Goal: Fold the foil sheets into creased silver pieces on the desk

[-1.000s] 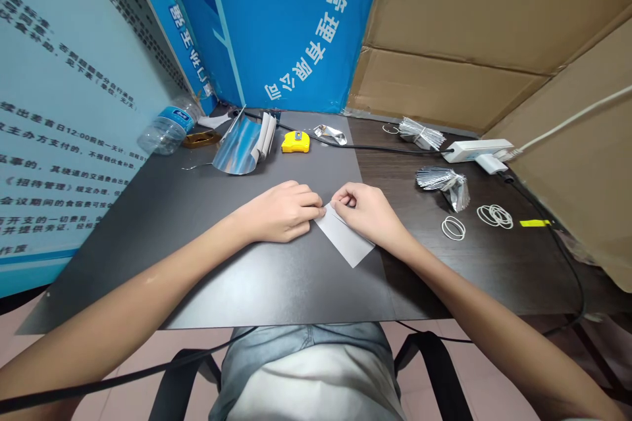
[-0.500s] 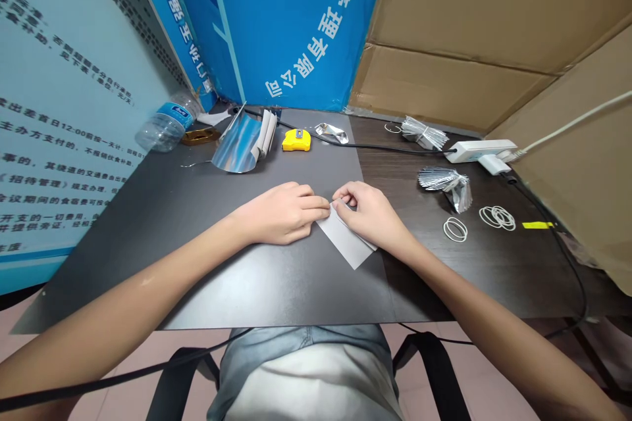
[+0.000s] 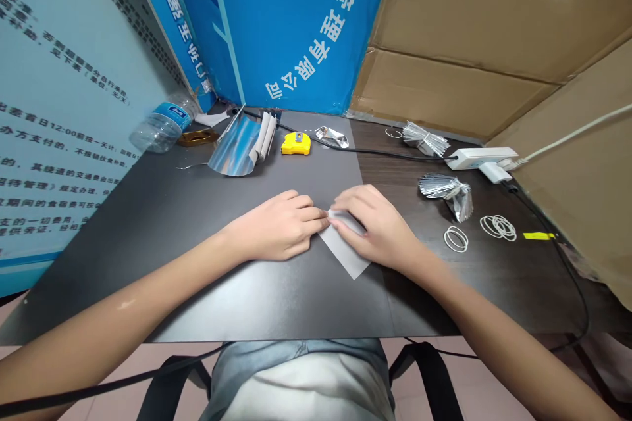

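Note:
A folded sheet of grey-backed foil paper (image 3: 344, 251) lies on the black desk mat (image 3: 276, 296), its lower corner pointing toward me. My right hand (image 3: 375, 227) presses down on its upper part, fingers over the fold and hiding much of it. My left hand (image 3: 279, 227) comes in from the left, its fingertips pinching the sheet's upper left edge. Both hands meet at the sheet, with a shiny strip of the fold showing between them.
Beyond the mat stand a curled mirror-foil sheet (image 3: 236, 152), a yellow tape measure (image 3: 296, 143) and crumpled foil (image 3: 332, 137). On the wooden desk to the right lie pleated foil fans (image 3: 444, 194), rubber bands (image 3: 498, 227) and a power strip (image 3: 476, 158). A lying water bottle (image 3: 162, 126) sits back left.
My right hand has flattened and spread over the fold, covering more of the sheet. The fingertips of both hands have come closer together. The view has tilted slightly.

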`<state>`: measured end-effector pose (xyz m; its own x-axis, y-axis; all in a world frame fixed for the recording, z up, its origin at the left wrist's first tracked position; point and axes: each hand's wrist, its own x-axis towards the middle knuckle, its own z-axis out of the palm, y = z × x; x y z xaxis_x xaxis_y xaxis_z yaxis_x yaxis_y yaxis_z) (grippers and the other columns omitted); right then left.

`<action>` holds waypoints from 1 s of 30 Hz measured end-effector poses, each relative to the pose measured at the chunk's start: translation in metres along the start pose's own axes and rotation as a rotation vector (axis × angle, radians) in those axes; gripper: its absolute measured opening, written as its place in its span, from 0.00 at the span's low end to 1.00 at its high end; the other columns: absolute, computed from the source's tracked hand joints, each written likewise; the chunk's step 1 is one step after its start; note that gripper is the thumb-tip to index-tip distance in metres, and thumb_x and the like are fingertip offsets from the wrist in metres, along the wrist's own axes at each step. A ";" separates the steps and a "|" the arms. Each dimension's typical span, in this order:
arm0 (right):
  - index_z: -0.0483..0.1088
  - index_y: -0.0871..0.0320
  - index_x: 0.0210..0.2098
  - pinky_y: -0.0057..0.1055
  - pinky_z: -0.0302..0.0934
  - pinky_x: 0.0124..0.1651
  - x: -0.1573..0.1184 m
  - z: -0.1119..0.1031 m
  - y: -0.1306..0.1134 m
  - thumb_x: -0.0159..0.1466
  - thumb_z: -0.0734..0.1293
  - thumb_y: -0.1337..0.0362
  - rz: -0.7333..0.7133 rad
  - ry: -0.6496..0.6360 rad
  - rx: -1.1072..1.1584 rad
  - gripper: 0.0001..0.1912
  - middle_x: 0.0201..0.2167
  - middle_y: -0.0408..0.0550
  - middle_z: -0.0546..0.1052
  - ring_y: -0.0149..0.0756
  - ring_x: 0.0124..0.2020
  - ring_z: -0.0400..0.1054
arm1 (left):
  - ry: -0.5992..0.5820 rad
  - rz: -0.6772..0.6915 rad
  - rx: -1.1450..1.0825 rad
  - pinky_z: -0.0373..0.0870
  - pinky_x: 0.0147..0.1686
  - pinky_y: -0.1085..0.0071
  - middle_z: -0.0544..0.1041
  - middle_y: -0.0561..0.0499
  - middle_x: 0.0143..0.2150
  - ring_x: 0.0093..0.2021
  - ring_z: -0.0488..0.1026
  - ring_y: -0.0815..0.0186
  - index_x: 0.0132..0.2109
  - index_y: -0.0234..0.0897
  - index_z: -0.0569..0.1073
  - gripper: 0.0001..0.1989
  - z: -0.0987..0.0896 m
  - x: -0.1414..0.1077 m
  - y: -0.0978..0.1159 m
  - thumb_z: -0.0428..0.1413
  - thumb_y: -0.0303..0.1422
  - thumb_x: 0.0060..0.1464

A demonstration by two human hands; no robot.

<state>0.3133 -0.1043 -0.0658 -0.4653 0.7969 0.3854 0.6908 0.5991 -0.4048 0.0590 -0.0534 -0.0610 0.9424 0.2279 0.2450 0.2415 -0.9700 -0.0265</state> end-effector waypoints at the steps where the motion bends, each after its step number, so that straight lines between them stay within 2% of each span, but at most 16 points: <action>1: 0.76 0.53 0.49 0.46 0.68 0.59 -0.004 -0.002 0.001 0.71 0.69 0.62 -0.070 -0.031 -0.046 0.08 0.49 0.51 0.83 0.46 0.54 0.76 | 0.006 -0.006 -0.006 0.65 0.47 0.59 0.83 0.43 0.57 0.51 0.76 0.56 0.61 0.36 0.76 0.17 0.000 0.000 0.001 0.50 0.30 0.71; 3: 0.76 0.54 0.51 0.46 0.70 0.57 -0.013 -0.003 0.003 0.71 0.69 0.62 -0.150 -0.075 -0.098 0.10 0.49 0.50 0.84 0.46 0.52 0.78 | 0.009 -0.013 -0.015 0.66 0.47 0.60 0.82 0.43 0.59 0.52 0.76 0.56 0.61 0.36 0.76 0.17 0.000 -0.001 0.001 0.50 0.30 0.71; 5: 0.76 0.55 0.54 0.44 0.73 0.58 -0.021 -0.001 0.005 0.72 0.69 0.63 -0.170 -0.051 -0.110 0.12 0.51 0.50 0.85 0.44 0.53 0.79 | 0.007 -0.021 -0.019 0.67 0.46 0.60 0.82 0.43 0.59 0.51 0.76 0.57 0.62 0.36 0.75 0.18 0.000 -0.002 0.002 0.50 0.30 0.71; 12: 0.77 0.56 0.56 0.42 0.76 0.56 -0.026 0.005 0.006 0.72 0.68 0.68 -0.188 -0.021 -0.116 0.14 0.51 0.50 0.84 0.41 0.53 0.80 | 0.068 -0.014 -0.006 0.69 0.43 0.61 0.83 0.44 0.45 0.44 0.77 0.59 0.58 0.32 0.77 0.15 0.004 -0.004 0.004 0.51 0.31 0.71; 18: 0.75 0.59 0.59 0.43 0.75 0.54 -0.023 0.003 0.004 0.73 0.65 0.68 -0.168 -0.071 -0.152 0.16 0.55 0.54 0.83 0.43 0.55 0.78 | 0.056 -0.016 -0.027 0.70 0.44 0.61 0.83 0.43 0.46 0.47 0.77 0.58 0.58 0.33 0.77 0.14 0.001 -0.003 0.004 0.53 0.30 0.70; 25: 0.75 0.57 0.60 0.45 0.73 0.58 -0.023 0.002 0.005 0.74 0.64 0.69 -0.152 -0.114 -0.126 0.17 0.58 0.54 0.82 0.43 0.58 0.77 | 0.076 -0.018 -0.041 0.73 0.49 0.61 0.83 0.42 0.53 0.52 0.78 0.57 0.59 0.32 0.76 0.16 0.005 -0.004 0.006 0.51 0.29 0.71; 30: 0.73 0.57 0.63 0.44 0.72 0.59 -0.023 0.000 0.009 0.74 0.63 0.70 -0.177 -0.143 -0.112 0.20 0.60 0.54 0.81 0.43 0.61 0.76 | 0.099 -0.035 -0.103 0.76 0.52 0.60 0.83 0.41 0.51 0.51 0.78 0.56 0.59 0.34 0.77 0.16 0.006 -0.004 0.006 0.52 0.28 0.69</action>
<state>0.3301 -0.1171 -0.0781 -0.6528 0.6878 0.3174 0.6447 0.7244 -0.2440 0.0584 -0.0597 -0.0681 0.9052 0.2568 0.3387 0.2434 -0.9664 0.0820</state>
